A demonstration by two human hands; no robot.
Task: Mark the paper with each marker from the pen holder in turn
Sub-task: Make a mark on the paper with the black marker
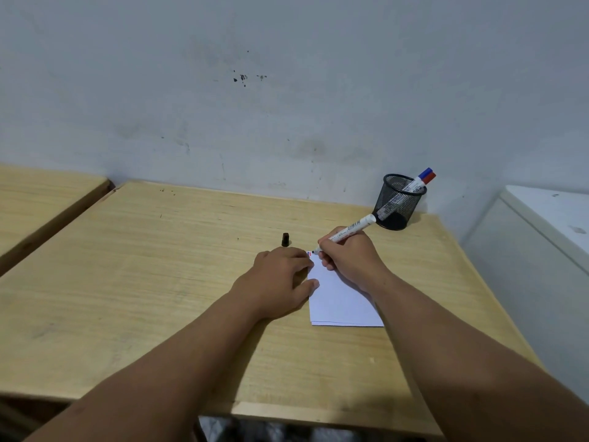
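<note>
Pressing down with our left hand (280, 275), we pin the near-left part of the paper (341, 301) flat against the table (143, 282); its fingers (310, 285) lie loosely spread, clamped on nothing, the thumb resting on the sheet's left edge. To do this step well, we judge, that hand should bear steadily so the sheet cannot slide under the stroke, and the stroke should be short and light, landing on bare white beside the small red and blue marks that seem to sit at the far-left corner.

Just beyond, our right hand (350, 260) rests on the far part of the paper with its fingers (328, 250) closed tight around the black marker (349, 229). Its dark tip points down and left from the fingertips, at or just touching the far-left corner; whether ink is flowing we cannot tell. The white barrel slants up and away to the right.

Farther on, a little left of the tip, the black cap (286, 239) stands upright on the table, apart from both hands, within easy reach for recapping.

At the far right corner of the table stands the mesh pen holder (398, 202), with a blue marker (424, 174) and a red marker (428, 178) leaning in it, well apart from our hands.
</note>
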